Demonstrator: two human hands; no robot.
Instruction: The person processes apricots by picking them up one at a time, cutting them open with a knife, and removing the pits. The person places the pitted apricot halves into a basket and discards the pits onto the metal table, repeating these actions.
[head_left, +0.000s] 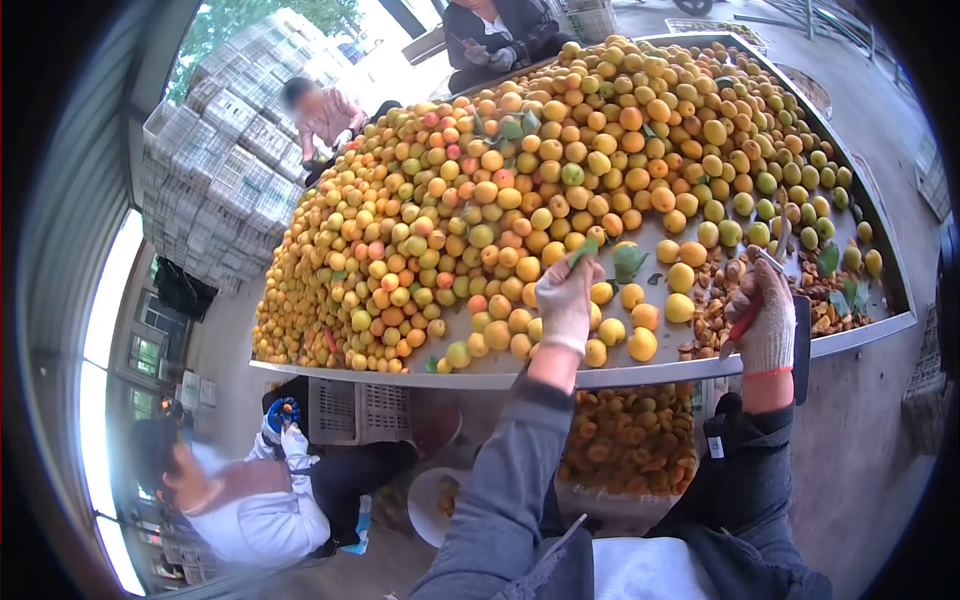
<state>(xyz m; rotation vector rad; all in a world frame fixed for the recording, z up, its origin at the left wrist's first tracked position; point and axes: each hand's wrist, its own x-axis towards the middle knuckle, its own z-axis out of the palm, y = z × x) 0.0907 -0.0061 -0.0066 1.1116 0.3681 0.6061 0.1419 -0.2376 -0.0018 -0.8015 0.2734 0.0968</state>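
A huge heap of yellow and orange apricots [520,170] covers a grey metal table [600,375]. My left hand [566,295], in a white glove, reaches into the near edge of the heap and pinches a green leaf on a fruit. My right hand [765,320], also gloved, grips a red-handled knife [748,315] with its blade pointing up, above a pile of brown pits [715,300]. Loose apricots lie between my two hands.
A crate of halved apricots [630,440] sits under the table's near edge. A seated person in white [250,500] works at lower left beside a white crate [355,410]. Two more people [325,110] sit at the far side. Stacked crates [215,170] stand at left.
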